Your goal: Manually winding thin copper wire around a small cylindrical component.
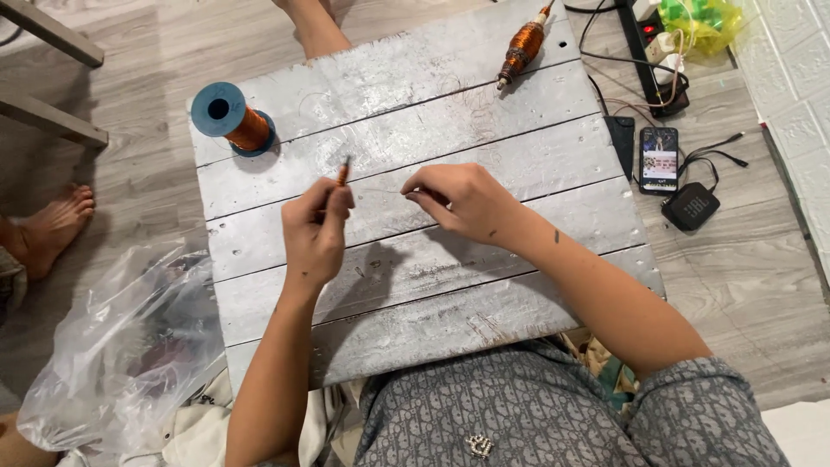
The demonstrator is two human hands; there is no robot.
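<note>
The left hand [316, 229] pinches a small copper-wound stick [343, 171] upright over the middle of the grey plank surface [432, 285]. The right hand [462, 203] pinches a thin wire [380, 191] running toward it. A copper spool [232, 118] stands far left.

Worn silver-painted wooden planks on the board [415, 285], scratched and matt; glossy copper wire on the blue plastic spool [232, 117] near its left edge.

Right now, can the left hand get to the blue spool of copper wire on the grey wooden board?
Probably yes: the left hand has bare board between it and the blue spool of copper wire, but its fingers hold a small stick.
</note>
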